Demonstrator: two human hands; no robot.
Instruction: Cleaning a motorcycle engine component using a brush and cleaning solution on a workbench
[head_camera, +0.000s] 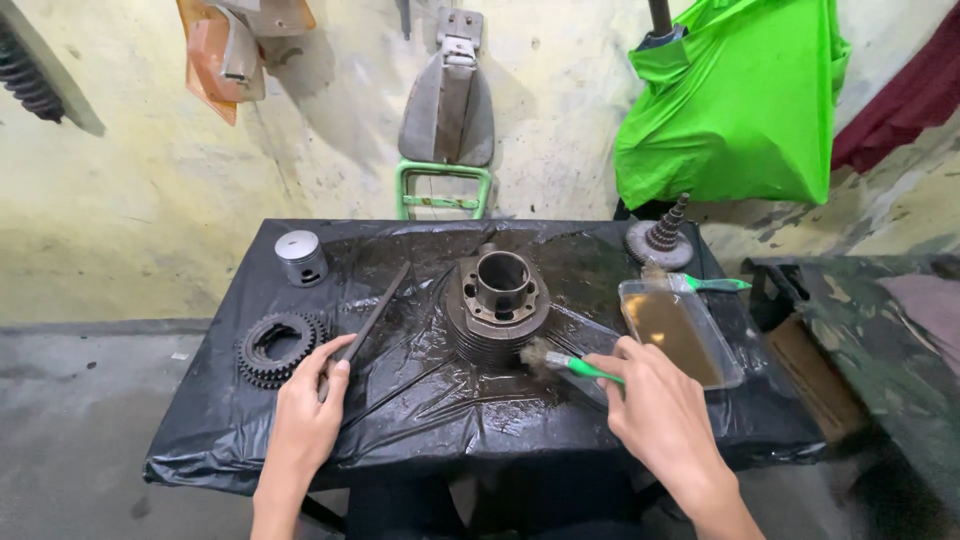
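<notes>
Cylinder (497, 300), finned and dark, stands upright in the middle of the black plastic sheet (430, 410). Right hand (655, 405) closes around a green-handled brush (572, 364), its bristles touching the lower fins. Left hand (305, 415) grips the end of a long flat file (368, 318). I think short strokes along the fins work best, with the bristles kept wet from the tray (680, 330) just beside.
</notes>
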